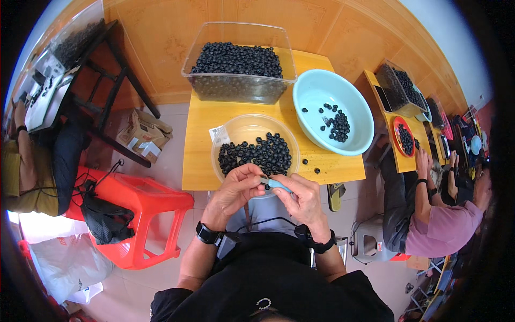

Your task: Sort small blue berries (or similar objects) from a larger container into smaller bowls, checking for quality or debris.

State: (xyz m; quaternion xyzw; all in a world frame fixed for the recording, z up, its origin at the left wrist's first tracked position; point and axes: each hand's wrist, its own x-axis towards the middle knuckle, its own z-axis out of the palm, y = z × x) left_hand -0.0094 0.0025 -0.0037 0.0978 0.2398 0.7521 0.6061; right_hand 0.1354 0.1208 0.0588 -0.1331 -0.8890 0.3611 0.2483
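Yellow table (201,145): bears three containers, all in front of the body.
Clear bin (241,94): stands at the back, rectangular and deep, and what a load! Holds a dense heap of small black pieces (236,59), rounded, topping out below the rim.
Light blue basin (316,91): sits to the right, mostly bare inside; gathers one cluster toward its right side, plus a few strays.
Round clear tub (244,129): rests at the near edge, crowded with black pieces across the nearer half, bare farther back.
Right hand (301,197): grips firmly, fingers clamped around the tool's handle.
Left hand (241,188): pinches thumb and fingertips together on a dark piece (263,176), mostly hidden, right at the blade!
Blue-handled tool (279,185): hangs above the tub's near rim, short metal blade pointing left.
Loose pieces (317,170): lie on the wood, just right of the tub.
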